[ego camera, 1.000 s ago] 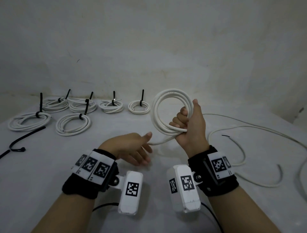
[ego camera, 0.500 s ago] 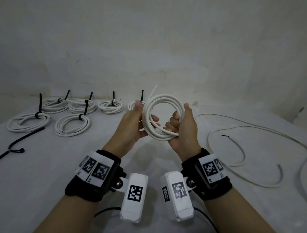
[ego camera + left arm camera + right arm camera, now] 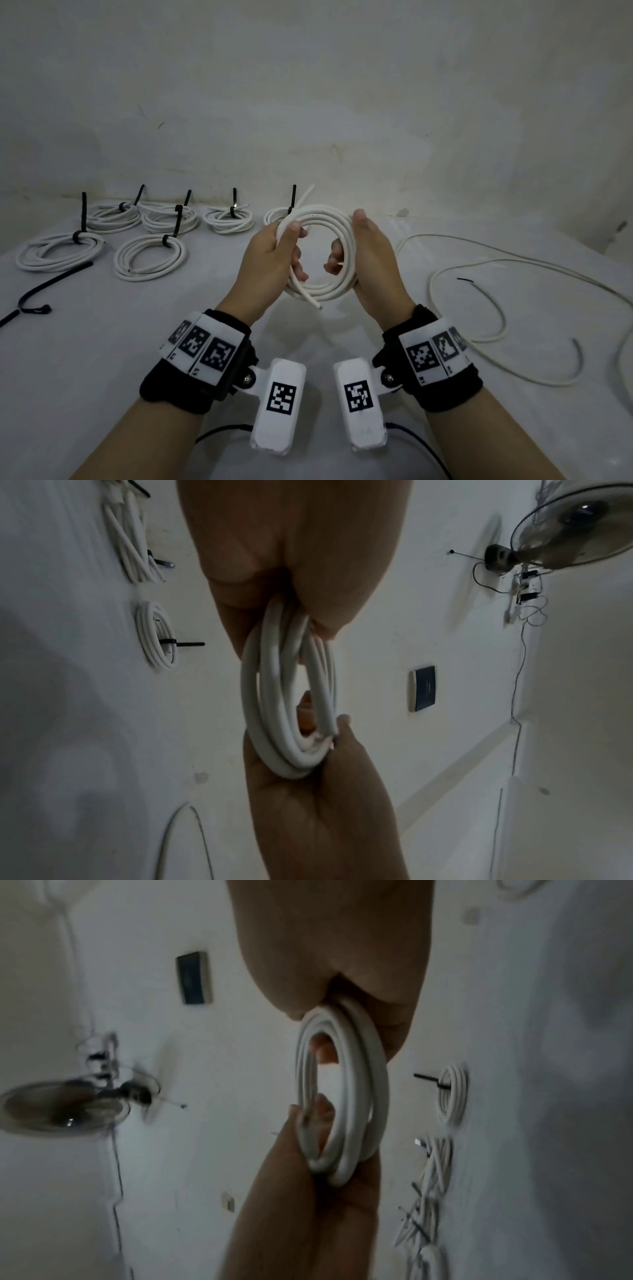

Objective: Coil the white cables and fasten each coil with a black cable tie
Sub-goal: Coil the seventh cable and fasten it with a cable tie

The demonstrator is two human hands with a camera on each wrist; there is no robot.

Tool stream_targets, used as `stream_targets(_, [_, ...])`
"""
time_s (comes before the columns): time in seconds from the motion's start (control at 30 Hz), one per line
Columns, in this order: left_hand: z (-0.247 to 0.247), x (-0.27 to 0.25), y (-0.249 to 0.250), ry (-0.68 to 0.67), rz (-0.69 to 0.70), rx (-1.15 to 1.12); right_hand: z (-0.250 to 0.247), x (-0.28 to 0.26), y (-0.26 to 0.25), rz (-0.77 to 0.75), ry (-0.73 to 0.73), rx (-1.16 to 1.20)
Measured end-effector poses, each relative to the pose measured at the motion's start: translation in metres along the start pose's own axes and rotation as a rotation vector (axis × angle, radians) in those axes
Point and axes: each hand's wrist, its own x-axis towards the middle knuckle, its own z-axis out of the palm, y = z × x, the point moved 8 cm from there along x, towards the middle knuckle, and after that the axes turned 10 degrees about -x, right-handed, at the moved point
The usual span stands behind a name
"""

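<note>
A coil of white cable (image 3: 329,224) hangs in the air between both hands, above the white table (image 3: 102,359). My left hand (image 3: 274,253) grips its left side, thumb on top of the strands. My right hand (image 3: 363,253) holds the right side with fingers curled through the loop. One cut cable end (image 3: 317,305) pokes out at the bottom. The coil (image 3: 287,702) appears edge-on in the left wrist view and likewise the coil (image 3: 342,1096) in the right wrist view. No tie is on it. A loose black cable tie (image 3: 54,282) lies at the far left.
Several tied white coils (image 3: 150,257) with upright black ties sit along the back left. Loose white cables (image 3: 479,308) sprawl across the right side. The wall (image 3: 308,85) stands close behind. A wall fan (image 3: 578,526) shows in the wrist views.
My left hand rose from the table and took hold of the coil's left side. The coil came lower and more central, and my right hand shifted its hold on the right side.
</note>
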Motion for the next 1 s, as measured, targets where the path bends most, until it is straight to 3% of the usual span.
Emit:
stream_targets(0.1, [0.004, -0.001, 0.007, -0.097, 0.073, 0.176, -0.011, 0.002, -0.024, -0.274, 0.043, -0.393])
stream_targets(0.2, [0.015, -0.006, 0.008, -0.197, 0.125, 0.333, -0.012, 0.002, -0.035, -0.466, 0.032, -0.578])
stream_targets(0.53, [0.025, -0.012, 0.007, -0.275, 0.128, 0.337, -0.022, 0.000, -0.049, -0.610, 0.156, -0.740])
stream_targets(0.67, [0.028, -0.013, 0.002, -0.274, 0.041, 0.241, -0.022, -0.009, -0.055, -0.691, 0.271, -0.750])
stream_targets(0.87, [0.032, -0.015, 0.001, -0.294, -0.043, 0.147, -0.039, -0.011, -0.059, -0.651, 0.410, -0.658])
stream_targets(1.0, [0.029, -0.014, 0.005, -0.256, -0.023, 0.132, -0.045, 0.002, -0.044, -0.399, 0.300, -0.519])
